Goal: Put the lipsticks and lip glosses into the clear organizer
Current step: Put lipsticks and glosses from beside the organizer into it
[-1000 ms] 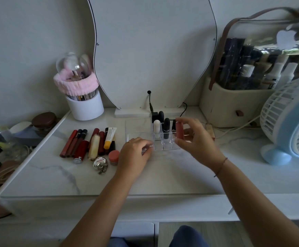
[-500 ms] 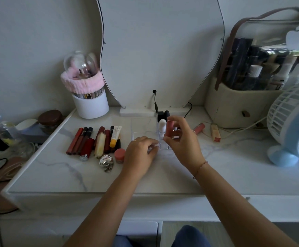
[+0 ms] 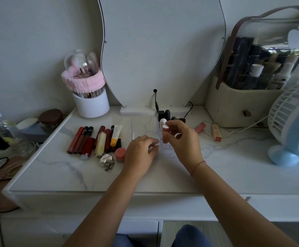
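Observation:
The clear organizer (image 3: 143, 127) stands at the middle of the marble table, with black and white lipsticks (image 3: 163, 115) upright in its right-hand slots. My left hand (image 3: 140, 150) grips the organizer's front edge. My right hand (image 3: 182, 138) holds a pink lipstick (image 3: 166, 133) upright over a front slot beside the white one. A row of red, cream and yellow-capped lipsticks and glosses (image 3: 95, 139) lies flat to the left. A pink lip gloss (image 3: 199, 127) and a peach one (image 3: 216, 132) lie to the right.
A white brush cup with a pink band (image 3: 90, 97) stands at back left, a mirror (image 3: 163, 50) at the back and a cream bag of bottles (image 3: 243, 102) at back right. A blue fan (image 3: 294, 125) fills the right. A silver keyring (image 3: 106, 160) and small pink pot (image 3: 120, 154) lie near my left hand.
My right hand has carried the pink lipstick leftward and lowered it toward a front slot of the organizer. My left hand has stayed on the organizer's front edge.

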### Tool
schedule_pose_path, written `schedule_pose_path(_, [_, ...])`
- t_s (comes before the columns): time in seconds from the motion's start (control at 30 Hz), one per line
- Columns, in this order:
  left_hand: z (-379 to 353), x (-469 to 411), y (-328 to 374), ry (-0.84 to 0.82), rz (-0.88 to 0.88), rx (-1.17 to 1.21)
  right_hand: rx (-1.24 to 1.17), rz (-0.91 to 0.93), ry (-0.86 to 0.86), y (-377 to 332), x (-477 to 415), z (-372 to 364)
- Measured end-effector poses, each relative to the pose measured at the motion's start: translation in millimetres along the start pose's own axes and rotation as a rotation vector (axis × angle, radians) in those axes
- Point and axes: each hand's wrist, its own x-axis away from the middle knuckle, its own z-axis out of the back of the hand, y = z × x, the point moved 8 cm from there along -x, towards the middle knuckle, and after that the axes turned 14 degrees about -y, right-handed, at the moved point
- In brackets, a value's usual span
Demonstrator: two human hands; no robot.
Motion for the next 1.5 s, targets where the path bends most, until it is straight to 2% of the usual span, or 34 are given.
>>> schedule_pose_path(0.47, [0, 0, 0, 0.003, 0.000, 0.008, 0.122, 0.000, 0.008, 4, 1, 4])
schedule_pose_path(0.6, [0, 1, 0, 0.005, -0.005, 0.017, 0.127, 0.033, 0.044, 9, 3, 37])
schedule_pose_path(0.7, [0, 0, 1, 0.002, -0.013, 0.021, 0.190, -0.053, 0.097, 31, -3, 78])
schedule_pose_path(0.87, [-1, 0, -2, -0.004, 0.009, 0.042, 0.408, -0.280, -0.045, 74, -22, 98])
schedule_pose_path(1.03, [0, 0, -1, -0.009, 0.018, 0.031, 0.510, -0.295, -0.166, 82, -33, 84])
schedule_pose_path(1.2, [0, 0, -1, -0.005, 0.024, 0.032, 0.474, -0.314, -0.183, 86, -36, 78])
schedule_pose_path(1.37, [0, 0, -1, 0.000, 0.011, 0.033, 0.367, -0.240, -0.069, 67, -28, 88])
schedule_pose_path(1.5, [-1, 0, 0, -0.007, -0.004, 0.033, 0.279, -0.035, -0.001, 26, -14, 85])
